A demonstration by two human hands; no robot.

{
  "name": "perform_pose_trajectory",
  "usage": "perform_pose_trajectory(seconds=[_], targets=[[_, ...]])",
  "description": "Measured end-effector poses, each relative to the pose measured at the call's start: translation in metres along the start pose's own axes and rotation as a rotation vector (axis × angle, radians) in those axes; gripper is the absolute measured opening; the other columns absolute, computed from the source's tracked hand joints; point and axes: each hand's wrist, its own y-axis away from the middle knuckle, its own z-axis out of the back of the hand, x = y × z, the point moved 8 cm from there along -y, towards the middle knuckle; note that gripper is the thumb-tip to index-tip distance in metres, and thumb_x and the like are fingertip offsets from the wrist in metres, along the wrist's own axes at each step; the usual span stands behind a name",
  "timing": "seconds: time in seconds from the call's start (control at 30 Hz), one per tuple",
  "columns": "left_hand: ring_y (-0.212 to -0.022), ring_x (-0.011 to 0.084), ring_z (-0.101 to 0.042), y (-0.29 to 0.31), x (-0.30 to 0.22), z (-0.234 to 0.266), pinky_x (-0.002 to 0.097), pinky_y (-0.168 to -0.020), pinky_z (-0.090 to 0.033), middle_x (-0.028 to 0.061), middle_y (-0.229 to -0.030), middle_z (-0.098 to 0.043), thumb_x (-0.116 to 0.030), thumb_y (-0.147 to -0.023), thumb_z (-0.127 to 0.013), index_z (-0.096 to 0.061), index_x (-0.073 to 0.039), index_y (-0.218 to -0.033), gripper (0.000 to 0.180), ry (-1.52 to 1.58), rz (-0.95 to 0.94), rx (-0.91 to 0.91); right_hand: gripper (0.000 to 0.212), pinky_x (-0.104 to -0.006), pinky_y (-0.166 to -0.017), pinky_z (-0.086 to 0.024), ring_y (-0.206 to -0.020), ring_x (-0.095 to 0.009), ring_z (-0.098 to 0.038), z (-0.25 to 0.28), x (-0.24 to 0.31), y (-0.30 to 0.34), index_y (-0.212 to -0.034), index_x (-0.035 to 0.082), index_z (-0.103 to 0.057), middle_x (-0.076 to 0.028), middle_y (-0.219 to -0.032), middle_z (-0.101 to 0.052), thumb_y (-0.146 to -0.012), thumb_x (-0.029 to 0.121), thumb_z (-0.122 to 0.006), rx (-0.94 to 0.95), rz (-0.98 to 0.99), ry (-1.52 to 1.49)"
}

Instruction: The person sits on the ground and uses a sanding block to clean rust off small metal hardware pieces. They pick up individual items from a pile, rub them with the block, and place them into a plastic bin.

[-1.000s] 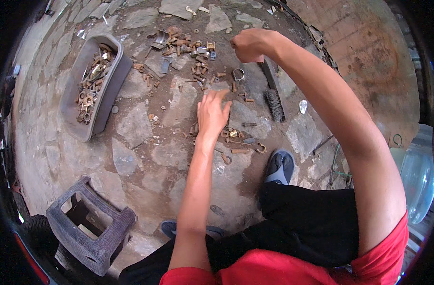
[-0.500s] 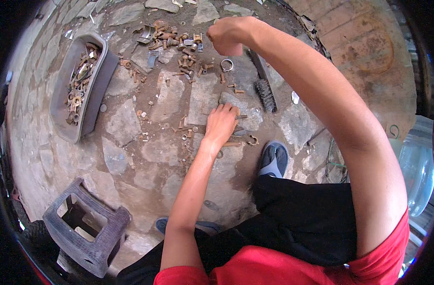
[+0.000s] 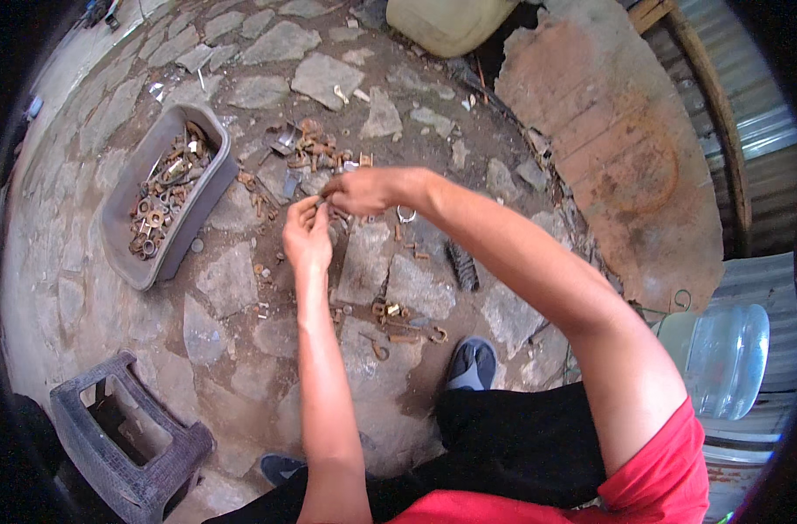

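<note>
My left hand point(image 3: 308, 237) and my right hand point(image 3: 364, 190) meet over the scattered hardware, fingertips together. Both are pinched closed around a small dark piece point(image 3: 322, 202), mostly hidden by the fingers. Just beyond them lies a heap of rusty bolts and metal parts point(image 3: 316, 148), partly covered by my right hand. A round metal clamp point(image 3: 406, 214) rests on the ground beside my right wrist. Nearer to me are small brass-coloured fittings point(image 3: 386, 310) and a hooked metal piece point(image 3: 438, 334).
At left stands a grey plastic bin point(image 3: 193, 214) holding mixed metal parts, with a grey stool point(image 3: 185, 441) nearer. A wire brush point(image 3: 462, 266) lies under my right forearm. To the right are a brown-stained board point(image 3: 582, 113) and a clear water jug point(image 3: 730, 362); a yellowish container point(image 3: 451, 24) stands far off.
My left hand has left the stone and metal pieces on the ground and moved left and away. My right hand has come leftward to meet it. The view has shifted, showing more at the far side.
</note>
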Motion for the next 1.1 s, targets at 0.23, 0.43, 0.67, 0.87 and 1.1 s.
perform_pose_trajectory(seconds=[0.23,0.43,0.67,0.87,1.1], targets=[[-0.096,0.0149,-0.063,0.006,-0.012,0.021,0.0274,-0.083,-0.05,0.0109,-0.107,-0.068,-0.008,-0.094,-0.063,-0.06,0.001,-0.115,0.023,0.107,0.169,-0.025,0.063,-0.0396,-0.09,-0.048,-0.1,-0.025,-0.062,-0.007,0.008,0.011,-0.128,0.008,-0.06,-0.013,-0.113,-0.067,-0.099,0.056,-0.032,-0.09,-0.031,-0.449],[-0.09,0.0128,-0.064,0.008,-0.006,0.022,0.0261,-0.08,-0.051,0.0097,-0.102,-0.068,-0.011,-0.093,-0.065,-0.063,0.0,-0.11,0.021,0.251,0.24,-0.051,0.033,-0.0399,-0.08,-0.05,-0.087,-0.024,-0.065,0.0,0.019,0.008,-0.117,0.004,-0.063,-0.014,-0.097,-0.07,-0.092,0.025,-0.058,-0.109,0.246,-0.187],[-0.078,0.0067,-0.059,0.011,0.0,0.02,0.0225,-0.07,-0.046,0.0031,-0.09,-0.067,-0.015,-0.093,-0.066,-0.066,-0.002,-0.104,0.016,0.049,0.263,-0.043,0.025,-0.0483,-0.078,-0.048,-0.09,-0.039,-0.064,0.005,0.026,0.012,-0.105,0.004,-0.063,-0.02,-0.093,-0.067,-0.089,0.022,-0.06,-0.254,0.214,0.163],[-0.094,0.0135,-0.062,0.013,-0.023,0.014,0.0261,-0.084,-0.05,0.0087,-0.106,-0.067,-0.006,-0.092,-0.064,-0.062,0.002,-0.118,0.027,0.133,0.102,0.023,0.029,-0.0503,-0.077,-0.049,-0.09,-0.041,-0.064,0.004,0.023,0.011,-0.099,0.004,-0.059,-0.022,-0.091,-0.066,-0.089,0.03,-0.058,-0.216,0.172,0.204],[-0.088,0.0147,-0.062,0.01,-0.038,0.027,0.0292,-0.08,-0.049,0.0078,-0.096,-0.069,-0.021,-0.092,-0.066,-0.064,-0.003,-0.109,0.025,-0.328,-0.083,0.061,0.029,-0.0515,-0.074,-0.05,-0.086,-0.042,-0.064,-0.001,0.041,0.013,-0.102,0.004,-0.058,-0.022,-0.088,-0.067,-0.093,0.031,-0.056,-0.224,0.289,0.261]])
